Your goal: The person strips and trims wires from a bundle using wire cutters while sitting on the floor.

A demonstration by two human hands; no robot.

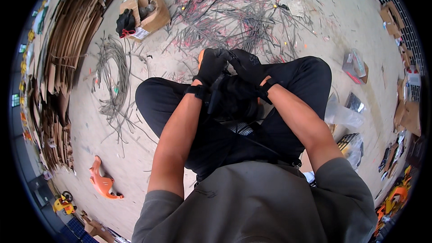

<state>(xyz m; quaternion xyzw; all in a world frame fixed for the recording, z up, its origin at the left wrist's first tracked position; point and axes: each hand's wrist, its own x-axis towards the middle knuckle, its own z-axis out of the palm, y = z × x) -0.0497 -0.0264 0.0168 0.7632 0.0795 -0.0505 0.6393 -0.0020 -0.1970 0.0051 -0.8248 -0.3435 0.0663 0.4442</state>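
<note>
My left hand (212, 66) and my right hand (248, 65), both in black gloves, meet in front of my crossed legs. Their fingers are curled in toward each other, almost touching. Whatever they pinch is too small and dark against the gloves to make out. An orange part (201, 58) shows at the outer edge of my left hand; its kind is hidden. Under the hands, between my knees, lies a bulky black object (219, 93), mostly covered by my arms. Just beyond my fingers spreads a tangled pile of cut grey and reddish cables (216, 15).
An opened cardboard box (156, 12) stands beyond my left knee, near a loose cable coil (114, 78). Flattened cardboard (67, 40) is stacked at far left. An orange plastic piece (101, 181) lies at lower left. To the right are a small container (354, 66) and plastic bags (340, 116).
</note>
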